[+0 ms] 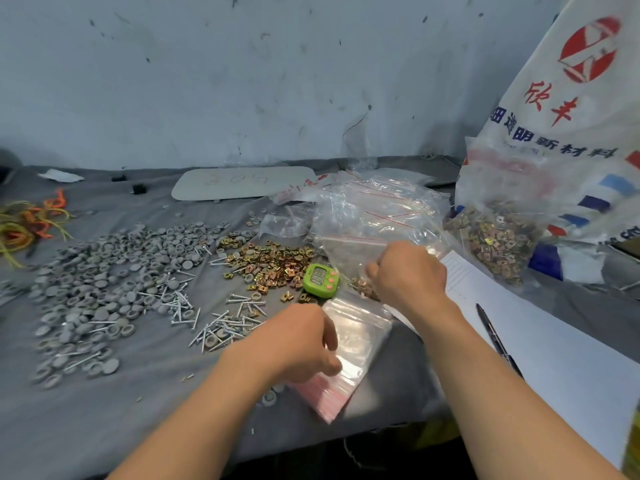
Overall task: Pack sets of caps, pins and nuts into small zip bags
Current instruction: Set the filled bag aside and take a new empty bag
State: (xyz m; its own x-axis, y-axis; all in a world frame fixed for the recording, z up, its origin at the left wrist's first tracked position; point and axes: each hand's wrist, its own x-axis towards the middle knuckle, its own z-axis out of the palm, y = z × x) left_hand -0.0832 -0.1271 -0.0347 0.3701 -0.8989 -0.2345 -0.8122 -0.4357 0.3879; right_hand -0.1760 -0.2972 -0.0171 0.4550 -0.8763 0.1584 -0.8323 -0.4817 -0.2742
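Items I count on the grey-clothed tabletop (104, 410), left edge to right:

- Rubber bands (31, 220), yellow and orange, tangled at the left edge.
- Grey caps (114, 271): a wide loose spread over the left half.
- Pins (214, 323): silver and nail-like, scattered between the caps and the middle, some lying across caps.
- Nuts (273, 265): a brassy square heap at the centre, just beyond the pins.
- Green timer (320, 278), touching the heap's right side.
- White board (242, 183), lying flat near the far edge, with faint writing that I cannot read surely.
- Loose zip bags (374, 213), clear with red strips, heaped right of centre toward the far edge.
- Stack of small zip bags (349, 341), flat near the near edge, red strips toward me.
- Left hand (304, 344): fingers curled, thumb and fingertips pinching the top of that stack.
- Right hand (408, 271): knuckles up, a closed fist gripping the film of a clear zip bag (349, 261) with a few nuts showing in it, just right of the timer.
- Sheet of paper (554, 341) along the right side, with a black pen (491, 334) on it.
- Bulk bag of nuts (495, 244), leaning on a printed white sack (561, 133) at the far right corner.
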